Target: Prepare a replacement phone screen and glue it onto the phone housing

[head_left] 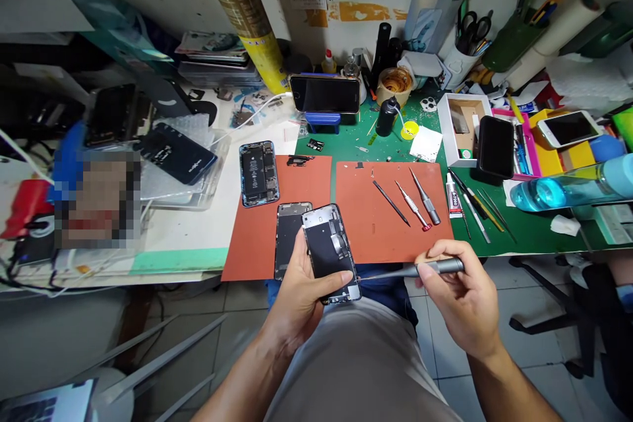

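Observation:
My left hand is closed around a phone screen assembly, its inner metal side turned up and the thumb lying across its lower part. In my right hand is a grey screwdriver, held level between thumb and fingers. Its thin tip reaches the lower right edge of the assembly; whether it sits on a screw is too small to tell. A second screen assembly lies on the brown mat, partly behind my left hand. Further up is an opened phone body with battery and board showing.
On the brown mat lie a black pry stick and two more screwdrivers. A glue tube and tweezers are to the right. A phone leans on a blue stand. At far right rests a blue bottle.

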`<state>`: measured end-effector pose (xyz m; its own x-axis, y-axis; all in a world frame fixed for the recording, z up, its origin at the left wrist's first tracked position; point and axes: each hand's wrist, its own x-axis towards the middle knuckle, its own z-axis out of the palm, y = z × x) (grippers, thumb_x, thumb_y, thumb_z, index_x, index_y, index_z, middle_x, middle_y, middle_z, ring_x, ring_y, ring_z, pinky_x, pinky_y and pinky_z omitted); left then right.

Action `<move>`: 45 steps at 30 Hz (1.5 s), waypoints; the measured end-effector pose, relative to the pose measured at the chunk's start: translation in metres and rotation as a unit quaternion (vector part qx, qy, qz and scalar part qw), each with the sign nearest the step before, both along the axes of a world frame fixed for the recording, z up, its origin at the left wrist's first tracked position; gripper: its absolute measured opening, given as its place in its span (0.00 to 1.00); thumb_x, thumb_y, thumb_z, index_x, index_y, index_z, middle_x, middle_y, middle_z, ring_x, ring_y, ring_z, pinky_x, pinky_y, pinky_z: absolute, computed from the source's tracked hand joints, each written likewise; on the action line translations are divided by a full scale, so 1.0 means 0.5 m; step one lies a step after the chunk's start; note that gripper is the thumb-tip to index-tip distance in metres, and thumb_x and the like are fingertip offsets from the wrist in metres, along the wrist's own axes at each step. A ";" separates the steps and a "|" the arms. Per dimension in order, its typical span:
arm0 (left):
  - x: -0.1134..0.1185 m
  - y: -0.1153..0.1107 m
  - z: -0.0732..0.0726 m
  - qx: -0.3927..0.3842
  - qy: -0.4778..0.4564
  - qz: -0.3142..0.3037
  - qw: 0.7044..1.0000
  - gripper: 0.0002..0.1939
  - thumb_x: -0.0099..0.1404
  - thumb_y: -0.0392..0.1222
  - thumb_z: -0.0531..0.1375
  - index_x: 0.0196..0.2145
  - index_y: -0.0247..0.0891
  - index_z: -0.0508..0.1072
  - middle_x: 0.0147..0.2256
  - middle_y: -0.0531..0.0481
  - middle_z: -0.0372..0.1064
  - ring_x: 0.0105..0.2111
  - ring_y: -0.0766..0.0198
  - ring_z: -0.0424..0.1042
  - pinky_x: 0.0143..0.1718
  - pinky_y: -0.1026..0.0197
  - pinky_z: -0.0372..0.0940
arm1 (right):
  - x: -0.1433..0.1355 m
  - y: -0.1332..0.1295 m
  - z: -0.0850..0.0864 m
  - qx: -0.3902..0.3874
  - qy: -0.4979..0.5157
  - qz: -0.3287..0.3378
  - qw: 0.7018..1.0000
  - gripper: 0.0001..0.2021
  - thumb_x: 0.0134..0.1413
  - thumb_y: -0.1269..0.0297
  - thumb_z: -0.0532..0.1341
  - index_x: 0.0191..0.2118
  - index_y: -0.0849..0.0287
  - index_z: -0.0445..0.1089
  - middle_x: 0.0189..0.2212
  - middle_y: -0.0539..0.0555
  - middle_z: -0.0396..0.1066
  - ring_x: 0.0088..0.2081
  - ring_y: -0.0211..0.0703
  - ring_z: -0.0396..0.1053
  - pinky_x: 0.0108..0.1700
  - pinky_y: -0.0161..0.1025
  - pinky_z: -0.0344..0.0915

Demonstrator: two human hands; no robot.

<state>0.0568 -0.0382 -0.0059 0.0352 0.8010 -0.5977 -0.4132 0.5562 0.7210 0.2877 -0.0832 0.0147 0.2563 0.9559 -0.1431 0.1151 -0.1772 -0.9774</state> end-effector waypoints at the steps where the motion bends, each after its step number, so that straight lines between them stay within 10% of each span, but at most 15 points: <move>1: 0.000 0.001 -0.001 0.001 0.001 0.000 1.000 0.56 0.44 0.32 0.81 0.68 0.54 0.69 0.52 0.46 0.79 0.55 0.49 0.79 0.56 0.53 0.76 | -0.001 0.001 0.000 0.002 0.010 0.009 1.000 0.10 0.67 0.55 0.68 0.46 0.52 0.69 0.33 0.51 0.79 0.30 0.42 0.75 0.34 0.38 0.73; 21: 0.010 0.021 -0.006 -0.006 -0.013 -0.018 1.000 0.52 0.58 0.40 0.77 0.73 0.55 0.58 0.64 0.44 0.74 0.63 0.46 0.75 0.66 0.44 0.70 | 0.017 0.018 -0.031 0.033 0.075 -0.116 0.990 0.13 0.65 0.57 0.73 0.46 0.54 0.71 0.23 0.47 0.76 0.23 0.40 0.74 0.28 0.35 0.72; 31: 0.099 0.070 -0.027 0.074 0.071 -0.145 0.984 0.41 0.66 0.45 0.67 0.73 0.42 0.60 0.63 0.37 0.73 0.65 0.45 0.72 0.68 0.43 0.66 | 0.032 0.026 -0.016 0.091 0.106 -0.225 0.964 0.13 0.60 0.60 0.75 0.43 0.57 0.73 0.24 0.49 0.78 0.23 0.40 0.75 0.31 0.37 0.75; 34: 0.066 0.060 -0.010 0.142 0.271 -0.162 0.938 0.28 0.69 0.51 0.64 0.64 0.40 0.73 0.61 0.37 0.75 0.61 0.44 0.76 0.65 0.45 0.68 | 0.027 0.019 -0.020 0.087 0.112 -0.222 0.965 0.14 0.60 0.61 0.75 0.44 0.57 0.73 0.24 0.49 0.78 0.23 0.40 0.75 0.32 0.38 0.76; 37: -0.013 0.026 0.021 0.177 0.507 -0.151 0.830 0.20 0.73 0.56 0.58 0.53 0.44 0.80 0.52 0.41 0.81 0.52 0.45 0.80 0.55 0.47 0.69 | 0.020 0.015 -0.027 0.074 0.123 -0.221 0.965 0.15 0.59 0.60 0.76 0.45 0.58 0.73 0.26 0.50 0.79 0.23 0.40 0.75 0.32 0.38 0.77; 41: -0.121 -0.018 0.040 0.020 0.695 -0.125 0.708 0.22 0.71 0.65 0.56 0.46 0.45 0.73 0.32 0.48 0.77 0.33 0.46 0.78 0.34 0.53 0.61 | 0.003 0.016 -0.039 0.052 0.144 -0.204 0.967 0.15 0.60 0.59 0.76 0.45 0.57 0.72 0.24 0.48 0.77 0.24 0.40 0.76 0.32 0.37 0.76; 45: -0.158 -0.034 0.012 -0.030 0.631 -0.089 0.770 0.32 0.64 0.70 0.62 0.52 0.44 0.66 0.35 0.51 0.73 0.33 0.49 0.78 0.35 0.55 0.64 | -0.012 0.018 -0.047 0.037 0.162 -0.172 0.971 0.15 0.61 0.59 0.75 0.45 0.56 0.72 0.24 0.48 0.78 0.24 0.39 0.76 0.33 0.36 0.76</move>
